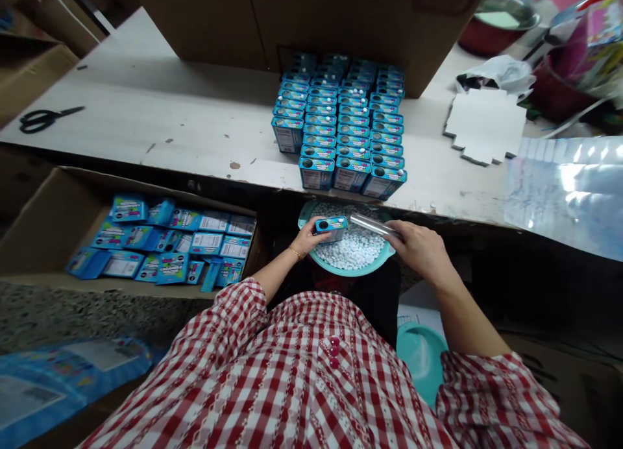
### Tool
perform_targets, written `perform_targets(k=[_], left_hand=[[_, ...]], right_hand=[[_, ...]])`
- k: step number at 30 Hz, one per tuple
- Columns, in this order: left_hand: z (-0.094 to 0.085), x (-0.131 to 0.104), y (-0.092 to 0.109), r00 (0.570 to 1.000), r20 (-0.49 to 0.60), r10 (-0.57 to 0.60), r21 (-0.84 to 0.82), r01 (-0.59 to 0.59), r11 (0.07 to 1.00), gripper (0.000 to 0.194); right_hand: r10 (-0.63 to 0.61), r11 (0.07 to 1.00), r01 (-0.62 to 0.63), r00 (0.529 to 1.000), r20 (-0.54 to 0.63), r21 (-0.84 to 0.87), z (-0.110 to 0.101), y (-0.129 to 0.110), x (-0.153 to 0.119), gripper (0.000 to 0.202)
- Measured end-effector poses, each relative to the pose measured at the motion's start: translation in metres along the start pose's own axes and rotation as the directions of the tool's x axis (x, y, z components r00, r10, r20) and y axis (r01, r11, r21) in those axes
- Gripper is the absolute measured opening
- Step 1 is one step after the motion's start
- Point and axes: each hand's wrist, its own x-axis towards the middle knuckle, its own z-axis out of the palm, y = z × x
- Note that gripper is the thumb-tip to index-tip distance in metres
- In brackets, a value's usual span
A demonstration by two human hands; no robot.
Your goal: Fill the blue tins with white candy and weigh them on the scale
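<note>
My left hand (305, 237) grips a small blue candy box (331, 224) with its top facing up, over the near left part of a turquoise basin (349, 272). White candies (354, 246) fill the basin. In my right hand (422, 246) is a shiny, see-through tube (372, 224), slanting left so its tip comes close to the box's right end. Whether candies are inside the tube or the held box, I cannot tell. On the table beyond the basin, blue boxes (317, 174) stand upright in rows, with white candies lying on some tops.
To the left, a cardboard carton (36, 231) holds many blue boxes. Scissors (43, 119) lie on the white table (195, 111). A large carton (316, 21) stands behind the rows. White card (484, 121) and plastic sheeting (574, 189) lie right; another turquoise basin (419, 348) sits below.
</note>
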Motion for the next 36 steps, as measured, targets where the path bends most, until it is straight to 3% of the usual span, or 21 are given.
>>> perform_targets(k=[4,9,12,16,20,22,24,26,29,31,34,36], left_hand=[[0.011,0.000,-0.003,1.000,0.003,0.022,-0.109,-0.022,0.994,0.051],[0.015,0.001,0.005,0.995,0.026,0.091,-0.071,-0.089,0.993,0.047],[0.008,-0.003,0.019,0.991,0.028,0.131,-0.014,-0.131,0.991,0.044],[-0.019,-0.017,0.047,0.986,-0.049,0.162,0.078,-0.158,0.984,0.041],[-0.068,-0.020,0.072,0.928,-0.308,0.211,0.175,-0.163,0.971,0.042],[-0.095,-0.007,0.079,0.872,-0.426,0.241,0.210,-0.163,0.964,0.043],[-0.116,0.019,0.081,0.834,-0.478,0.274,0.237,-0.178,0.955,0.043],[-0.130,0.055,0.081,0.844,-0.442,0.304,0.269,-0.199,0.942,0.040],[-0.135,0.113,0.081,0.881,-0.339,0.330,0.321,-0.222,0.921,0.038],[-0.134,0.142,0.079,0.872,-0.367,0.323,0.344,-0.195,0.918,0.044],[-0.143,0.147,0.066,0.814,-0.479,0.328,0.381,-0.144,0.913,0.056],[-0.161,0.120,0.048,0.775,-0.530,0.345,0.424,-0.111,0.899,0.057]], right_hand=[[-0.052,0.999,0.053,0.998,-0.042,0.005,0.012,-0.007,-0.003,0.033],[-0.162,0.987,0.162,0.985,-0.053,0.004,0.011,-0.029,0.000,0.030],[-0.170,0.984,0.174,0.980,-0.100,0.031,0.007,-0.028,0.000,0.029],[-0.115,0.971,0.164,0.958,-0.261,0.173,0.014,0.000,-0.003,0.030],[0.005,0.891,0.148,0.943,-0.334,0.430,0.048,0.034,-0.005,0.035],[0.083,0.834,0.104,0.947,-0.311,0.542,0.072,0.042,-0.006,0.039],[0.158,0.775,0.049,0.950,-0.269,0.630,0.093,0.043,-0.008,0.042],[0.208,0.721,0.009,0.951,-0.230,0.693,0.107,0.039,-0.009,0.044],[0.240,0.674,-0.023,0.952,-0.189,0.738,0.116,0.028,-0.013,0.046],[0.244,0.663,-0.049,0.957,-0.154,0.747,0.116,0.023,-0.015,0.047],[0.239,0.663,-0.090,0.966,-0.096,0.743,0.117,0.023,-0.018,0.050],[0.253,0.674,-0.113,0.964,-0.085,0.730,0.123,0.027,-0.019,0.056]])
